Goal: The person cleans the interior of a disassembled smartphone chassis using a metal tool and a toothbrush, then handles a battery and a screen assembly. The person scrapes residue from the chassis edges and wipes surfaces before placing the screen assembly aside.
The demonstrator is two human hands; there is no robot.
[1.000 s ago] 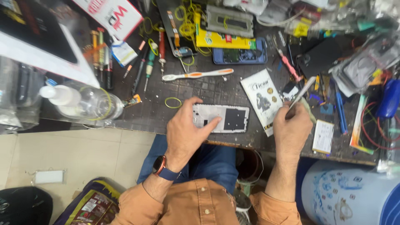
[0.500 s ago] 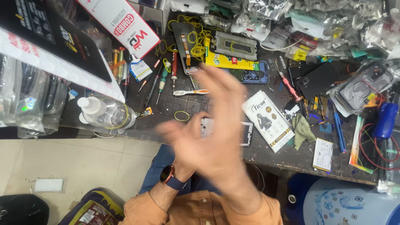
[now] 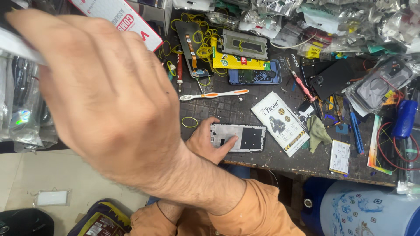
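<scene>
The left hand (image 3: 209, 142) rests on a silver phone frame (image 3: 238, 137), near the front edge of the dark workbench (image 3: 280, 153). Its fingers lie flat, and one fingertip presses the middle of the frame. The frame looks thin, light and stiff. It could bend or scratch, so the long side edges seem the best place to hold it.

The right hand (image 3: 96, 91) is raised close to the camera, blurry and big. Its fingers look loose and spread; nothing shows in them, though the palm is hidden.

At 3 o'clock from the frame lies a white and black flat packet with a yellow stripe (image 3: 280, 122). At 12 o'clock is an orange and white toothbrush (image 3: 214, 94), and beyond it a yellow packet (image 3: 238, 62). At 11 o'clock stands a red and white box (image 3: 127, 22). A small white label card (image 3: 340, 156) lies farther out at 3 o'clock.
</scene>
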